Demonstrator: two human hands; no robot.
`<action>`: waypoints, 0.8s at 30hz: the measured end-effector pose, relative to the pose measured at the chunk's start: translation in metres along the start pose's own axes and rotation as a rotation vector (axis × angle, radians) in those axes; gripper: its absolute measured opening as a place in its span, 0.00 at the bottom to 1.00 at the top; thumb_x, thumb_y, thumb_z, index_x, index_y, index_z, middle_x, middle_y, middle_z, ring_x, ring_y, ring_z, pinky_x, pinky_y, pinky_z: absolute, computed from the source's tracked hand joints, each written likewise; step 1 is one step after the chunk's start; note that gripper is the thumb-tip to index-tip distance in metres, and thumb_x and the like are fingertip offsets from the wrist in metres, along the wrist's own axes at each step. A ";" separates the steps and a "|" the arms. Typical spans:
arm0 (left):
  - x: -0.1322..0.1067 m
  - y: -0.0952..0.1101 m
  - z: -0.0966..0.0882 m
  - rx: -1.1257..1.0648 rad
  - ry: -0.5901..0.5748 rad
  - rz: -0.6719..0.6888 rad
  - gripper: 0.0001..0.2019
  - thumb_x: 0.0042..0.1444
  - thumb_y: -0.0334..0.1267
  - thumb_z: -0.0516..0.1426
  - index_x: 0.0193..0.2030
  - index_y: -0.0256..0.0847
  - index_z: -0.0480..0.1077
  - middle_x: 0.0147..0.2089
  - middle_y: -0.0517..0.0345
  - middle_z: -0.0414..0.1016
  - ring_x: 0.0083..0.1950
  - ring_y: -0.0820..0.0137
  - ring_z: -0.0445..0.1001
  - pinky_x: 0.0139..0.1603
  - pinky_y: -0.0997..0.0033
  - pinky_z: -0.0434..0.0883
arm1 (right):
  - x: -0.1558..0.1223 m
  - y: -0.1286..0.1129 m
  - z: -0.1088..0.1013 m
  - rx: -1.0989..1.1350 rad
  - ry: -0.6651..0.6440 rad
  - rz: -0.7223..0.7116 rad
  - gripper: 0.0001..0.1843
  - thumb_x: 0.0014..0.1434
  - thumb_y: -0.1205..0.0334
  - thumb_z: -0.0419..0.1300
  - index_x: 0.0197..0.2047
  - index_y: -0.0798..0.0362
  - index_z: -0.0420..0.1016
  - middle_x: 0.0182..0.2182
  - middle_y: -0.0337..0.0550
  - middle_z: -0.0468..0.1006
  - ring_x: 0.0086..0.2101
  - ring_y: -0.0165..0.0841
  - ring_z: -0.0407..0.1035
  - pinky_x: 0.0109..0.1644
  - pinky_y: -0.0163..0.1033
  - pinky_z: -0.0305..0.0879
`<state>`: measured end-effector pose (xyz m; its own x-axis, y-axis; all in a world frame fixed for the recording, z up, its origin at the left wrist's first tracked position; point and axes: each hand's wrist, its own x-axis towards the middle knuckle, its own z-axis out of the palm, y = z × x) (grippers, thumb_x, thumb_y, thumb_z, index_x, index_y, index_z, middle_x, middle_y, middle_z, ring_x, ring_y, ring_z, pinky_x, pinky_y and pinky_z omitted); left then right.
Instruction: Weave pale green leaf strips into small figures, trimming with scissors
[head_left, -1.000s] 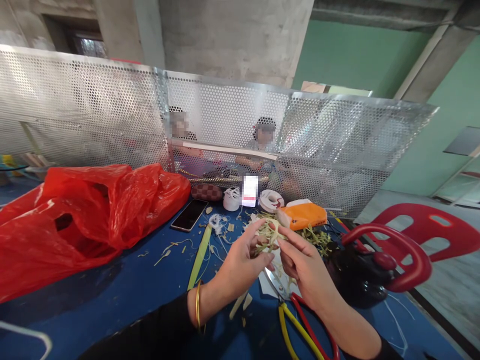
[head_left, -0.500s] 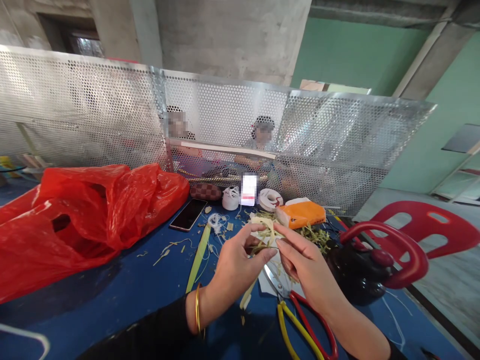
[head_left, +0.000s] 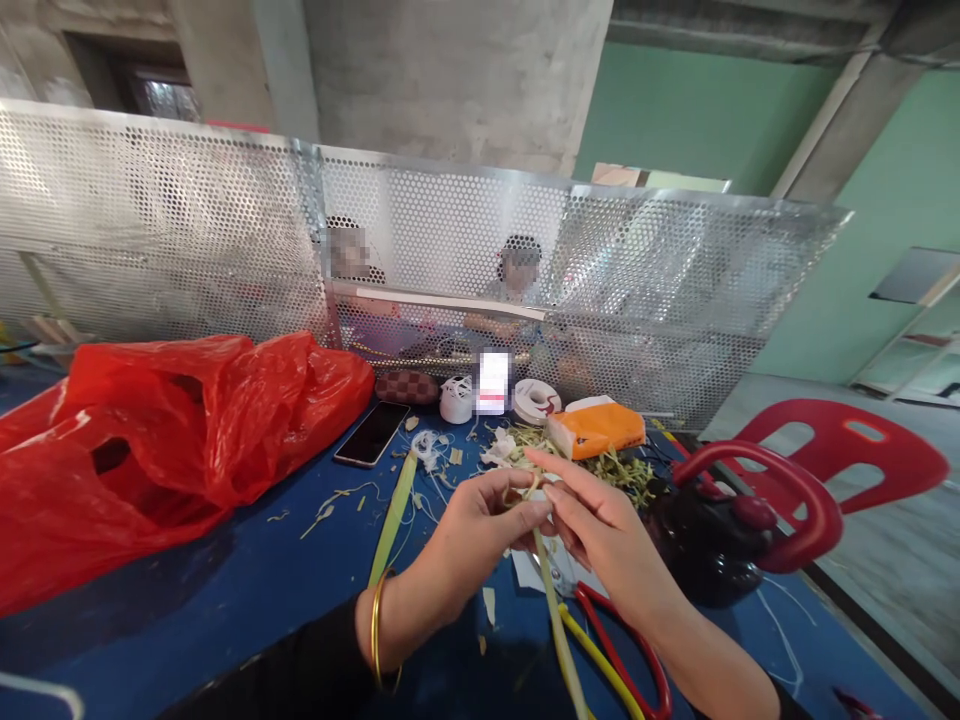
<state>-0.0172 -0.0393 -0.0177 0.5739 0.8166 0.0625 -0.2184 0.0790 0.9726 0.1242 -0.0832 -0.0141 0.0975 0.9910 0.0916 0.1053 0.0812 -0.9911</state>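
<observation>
My left hand (head_left: 487,515) and my right hand (head_left: 600,515) meet in front of me, both closed with thumbs and fingertips pinching a pale green leaf strip (head_left: 553,590). Its long end hangs down toward me, across a pair of scissors. The upper part is mostly hidden by my fingers. Those scissors (head_left: 600,640), with one red and one yellow handle, lie under my hands, their blades partly on white paper (head_left: 529,572). A wider green leaf strip (head_left: 394,520) rests left of my left hand.
Left on the blue table (head_left: 247,600) lie a red plastic bag (head_left: 225,430) and a dark phone (head_left: 373,434). Behind my hands are green trimmings (head_left: 622,475), an orange packet (head_left: 600,430) and a white spool (head_left: 537,400). At right stands a black kettle (head_left: 701,540); a perforated metal screen (head_left: 450,220) runs behind.
The loose pale leaf piece above my fingers is no longer visible there; a long strip end now hangs below them over the scissors. Both hands remain together in nearly the same place.
</observation>
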 end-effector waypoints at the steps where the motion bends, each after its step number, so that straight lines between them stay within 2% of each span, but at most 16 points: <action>1: 0.000 0.000 0.000 -0.025 0.003 -0.033 0.10 0.51 0.39 0.62 0.37 0.35 0.74 0.28 0.56 0.75 0.28 0.74 0.70 0.30 0.75 0.66 | 0.000 0.000 -0.001 -0.004 -0.006 -0.003 0.25 0.60 0.53 0.57 0.59 0.50 0.69 0.17 0.32 0.61 0.17 0.26 0.51 0.19 0.31 0.45; 4: 0.000 -0.002 -0.002 -0.150 0.030 -0.122 0.09 0.51 0.40 0.63 0.32 0.35 0.72 0.28 0.57 0.74 0.28 0.75 0.70 0.32 0.76 0.66 | 0.001 0.002 -0.003 -0.062 -0.032 -0.047 0.24 0.61 0.55 0.55 0.59 0.49 0.67 0.18 0.33 0.64 0.18 0.26 0.53 0.19 0.32 0.48; 8: 0.000 -0.003 -0.006 -0.338 0.033 -0.154 0.07 0.51 0.37 0.63 0.32 0.35 0.72 0.30 0.57 0.73 0.29 0.75 0.71 0.35 0.75 0.68 | 0.003 0.005 -0.005 -0.187 -0.024 -0.094 0.21 0.61 0.57 0.54 0.58 0.48 0.67 0.20 0.33 0.67 0.17 0.27 0.54 0.19 0.33 0.50; 11: 0.001 -0.003 -0.007 -0.396 -0.015 -0.163 0.07 0.51 0.36 0.63 0.33 0.34 0.73 0.31 0.57 0.73 0.29 0.76 0.71 0.34 0.77 0.67 | 0.007 0.007 -0.008 -0.248 -0.014 -0.101 0.14 0.61 0.56 0.55 0.47 0.50 0.74 0.21 0.35 0.70 0.19 0.29 0.61 0.22 0.35 0.56; 14: 0.001 -0.003 -0.006 -0.389 -0.043 -0.185 0.08 0.51 0.37 0.63 0.33 0.33 0.73 0.30 0.57 0.73 0.27 0.78 0.70 0.31 0.78 0.66 | 0.013 0.009 -0.012 -0.283 0.054 -0.206 0.13 0.61 0.54 0.55 0.36 0.51 0.78 0.30 0.42 0.76 0.32 0.35 0.70 0.36 0.37 0.65; 17: 0.000 -0.003 -0.006 -0.359 -0.055 -0.210 0.09 0.51 0.38 0.63 0.33 0.33 0.74 0.29 0.56 0.73 0.26 0.77 0.71 0.31 0.78 0.66 | 0.018 0.009 -0.016 -0.285 0.082 -0.270 0.13 0.61 0.54 0.56 0.39 0.50 0.79 0.42 0.45 0.77 0.45 0.39 0.69 0.51 0.42 0.62; 20: -0.001 -0.003 -0.007 -0.330 -0.104 -0.252 0.10 0.51 0.39 0.62 0.33 0.32 0.74 0.27 0.56 0.73 0.25 0.75 0.71 0.29 0.76 0.66 | 0.021 0.007 -0.020 -0.209 -0.144 -0.189 0.14 0.61 0.55 0.57 0.45 0.49 0.79 0.45 0.44 0.77 0.49 0.40 0.68 0.56 0.45 0.60; 22: -0.001 -0.003 -0.009 -0.321 -0.153 -0.268 0.10 0.52 0.39 0.60 0.33 0.32 0.75 0.27 0.56 0.72 0.24 0.75 0.70 0.27 0.76 0.66 | 0.022 0.006 -0.022 -0.154 -0.314 -0.115 0.13 0.60 0.54 0.57 0.42 0.49 0.80 0.39 0.43 0.79 0.43 0.39 0.71 0.51 0.45 0.63; 24: 0.000 -0.003 -0.010 -0.322 -0.184 -0.280 0.09 0.53 0.38 0.59 0.32 0.32 0.75 0.26 0.56 0.72 0.24 0.76 0.70 0.27 0.77 0.66 | 0.022 0.007 -0.023 -0.118 -0.374 -0.074 0.13 0.60 0.53 0.58 0.36 0.51 0.80 0.32 0.41 0.78 0.37 0.37 0.71 0.46 0.43 0.65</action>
<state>-0.0244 -0.0342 -0.0232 0.7700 0.6256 -0.1258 -0.2521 0.4793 0.8406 0.1501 -0.0633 -0.0164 -0.2795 0.9550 0.0993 0.2134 0.1626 -0.9633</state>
